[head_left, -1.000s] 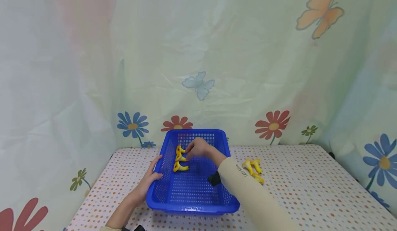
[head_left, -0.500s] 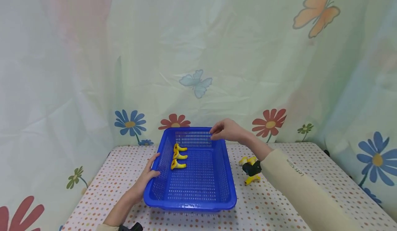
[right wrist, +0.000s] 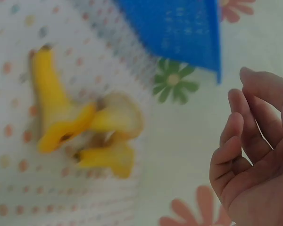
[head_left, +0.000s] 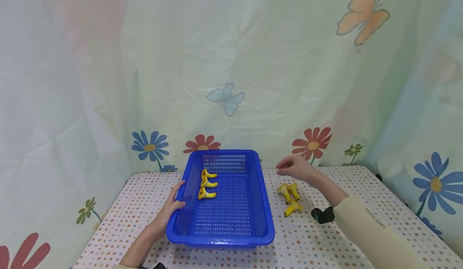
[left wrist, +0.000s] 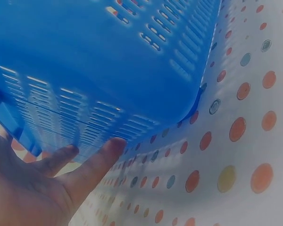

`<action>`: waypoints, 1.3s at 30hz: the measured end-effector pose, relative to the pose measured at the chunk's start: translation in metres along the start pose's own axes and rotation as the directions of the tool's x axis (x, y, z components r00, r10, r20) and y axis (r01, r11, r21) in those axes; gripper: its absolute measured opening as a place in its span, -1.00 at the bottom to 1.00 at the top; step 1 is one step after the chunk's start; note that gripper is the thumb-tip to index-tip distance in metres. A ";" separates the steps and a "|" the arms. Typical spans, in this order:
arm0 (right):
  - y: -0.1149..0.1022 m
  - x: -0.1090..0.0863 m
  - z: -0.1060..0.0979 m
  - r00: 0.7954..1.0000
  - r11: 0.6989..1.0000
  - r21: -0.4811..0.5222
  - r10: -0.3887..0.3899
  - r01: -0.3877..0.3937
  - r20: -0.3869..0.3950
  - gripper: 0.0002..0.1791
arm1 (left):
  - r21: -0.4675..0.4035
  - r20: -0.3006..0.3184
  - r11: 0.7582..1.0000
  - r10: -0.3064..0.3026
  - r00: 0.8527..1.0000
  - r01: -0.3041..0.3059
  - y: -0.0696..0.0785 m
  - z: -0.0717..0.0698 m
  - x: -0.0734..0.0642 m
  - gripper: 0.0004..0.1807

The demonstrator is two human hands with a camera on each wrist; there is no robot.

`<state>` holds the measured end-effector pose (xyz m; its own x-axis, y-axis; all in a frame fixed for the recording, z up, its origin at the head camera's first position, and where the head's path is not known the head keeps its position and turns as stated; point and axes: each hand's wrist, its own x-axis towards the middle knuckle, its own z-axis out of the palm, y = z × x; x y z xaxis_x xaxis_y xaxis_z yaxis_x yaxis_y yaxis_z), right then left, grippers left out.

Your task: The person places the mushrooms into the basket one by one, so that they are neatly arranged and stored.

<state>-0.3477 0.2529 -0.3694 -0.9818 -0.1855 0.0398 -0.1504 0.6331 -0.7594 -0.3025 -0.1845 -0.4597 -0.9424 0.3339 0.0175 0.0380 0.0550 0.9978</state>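
A blue plastic basket (head_left: 231, 239) with slotted walls stands in the middle of the head view. My left hand (head_left: 169, 210) holds its left rim; in the left wrist view, extended fingers (left wrist: 96, 165) lie under the rim by the outer wall. Inside, along the left side, are three yellow trumpet-shaped mushrooms (head_left: 207, 193), caps facing left. Right of the basket, three more such mushrooms (head_left: 293, 207) lie close together on the table. My right hand (head_left: 298, 168) hovers above and behind these, fingers loosely bent, thumb near the index finger, nothing held.
The dotted tablecloth (head_left: 336, 237) covers the table. Behind it hangs a pale cloth backdrop (head_left: 231, 52) printed with flowers and butterflies. A black wrist device (head_left: 322, 215) is at my right forearm.
My right hand has left the basket's inside beside the mushrooms, risen over its right rim and moved right above the loose mushrooms. My left hand has stayed at the left rim.
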 end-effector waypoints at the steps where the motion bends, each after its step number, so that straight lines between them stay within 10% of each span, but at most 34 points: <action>1: 0.007 -0.001 0.000 1.000 1.000 0.005 0.011 -0.011 -0.014 -0.75 | -0.005 0.003 1.000 -0.004 1.000 0.004 0.000 0.000 0.000 -0.25; 12: 0.146 0.022 0.009 0.979 0.992 -0.007 0.127 -0.129 -0.159 -0.56 | 0.011 -0.003 1.000 -0.007 1.000 0.007 -0.001 -0.001 0.002 -0.26; 23: 0.102 -0.025 0.018 0.945 0.966 0.038 0.257 -0.255 -0.201 -0.57 | 0.019 -0.006 1.000 0.001 1.000 -0.001 -0.002 -0.002 0.002 -0.26; 39: 0.108 -0.007 0.032 0.934 0.950 -0.107 0.261 -0.293 -0.244 -0.51 | 0.023 -0.007 0.999 0.024 1.000 -0.023 -0.005 -0.001 0.002 -0.24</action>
<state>-0.3532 0.2989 -0.4728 -0.9846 0.1750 -0.0025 0.1325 0.7364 -0.6635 -0.3050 -0.1847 -0.4650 -0.9437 0.3281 0.0415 0.0678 0.0690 0.9953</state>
